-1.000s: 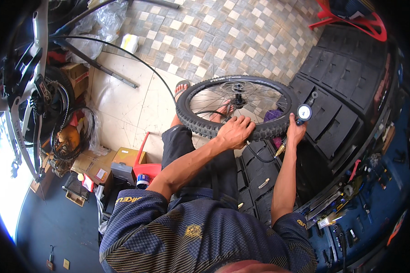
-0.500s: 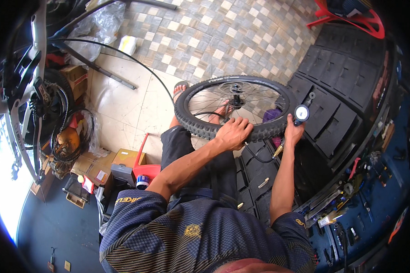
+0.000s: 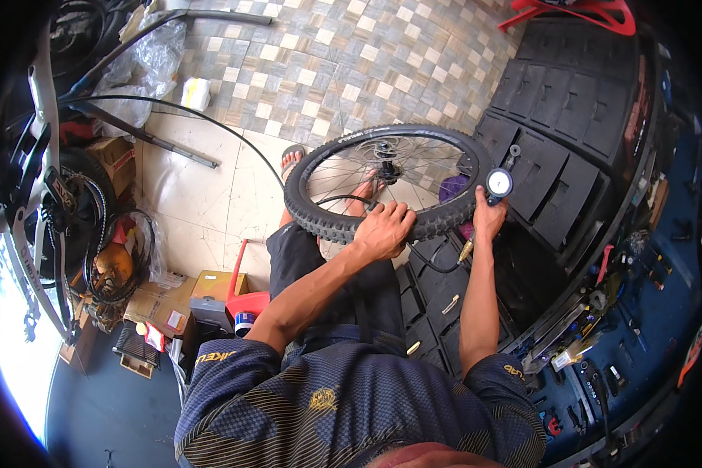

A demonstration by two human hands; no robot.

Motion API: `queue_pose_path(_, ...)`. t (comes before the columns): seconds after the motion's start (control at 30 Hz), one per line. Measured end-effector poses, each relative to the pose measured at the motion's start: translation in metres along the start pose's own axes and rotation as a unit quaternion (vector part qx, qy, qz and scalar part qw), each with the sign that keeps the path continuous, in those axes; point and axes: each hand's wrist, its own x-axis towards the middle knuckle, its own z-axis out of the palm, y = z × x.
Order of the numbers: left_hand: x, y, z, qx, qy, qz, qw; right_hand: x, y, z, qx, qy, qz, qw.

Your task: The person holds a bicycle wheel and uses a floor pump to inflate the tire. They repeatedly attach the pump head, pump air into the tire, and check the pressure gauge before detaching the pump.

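A bicycle wheel [image 3: 456, 150] with a knobbly black tyre leans tilted in front of my legs, its hub and disc rotor showing through the spokes. My left hand [image 3: 384, 232] is closed over the near edge of the tyre, and part of a black hose passes beneath it. To the right of the tyre, my right hand [image 3: 488, 217] grips a tyre inflator with a round white dial gauge [image 3: 499, 183]. From the inflator, a black hose [image 3: 437, 268] with a brass fitting [image 3: 466, 250] loops toward the wheel. Where it meets the valve is hidden by my left hand.
Black plastic bins [image 3: 573, 168] line the right side, beside a blue board [image 3: 663, 296] holding tools. On the left stand a bicycle frame [image 3: 45, 117], cardboard boxes [image 3: 161, 303] and a red stool [image 3: 247, 303]. A long black air hose [image 3: 210, 121] crosses the tiled floor.
The whole view has shifted slightly, so the wheel and gauge sit further left in the picture. Both hands keep their hold on tyre and inflator.
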Motion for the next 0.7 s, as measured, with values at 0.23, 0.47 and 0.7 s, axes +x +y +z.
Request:
queue_pose_path(0.23,-0.007,0.001,0.001,0.005,0.011,0.006,1.000,-0.007,0.004,0.001,0.022,0.013,-0.019,1.000)
queue_pose_path(0.47,-0.013,-0.001,0.005,0.004,0.017,0.009,1.000,-0.013,0.002,-0.001,0.035,-0.008,0.009,0.999)
queue_pose_path(0.7,-0.016,0.000,0.008,0.007,0.013,0.010,1.000,-0.015,0.009,0.000,0.045,-0.007,-0.002,0.999)
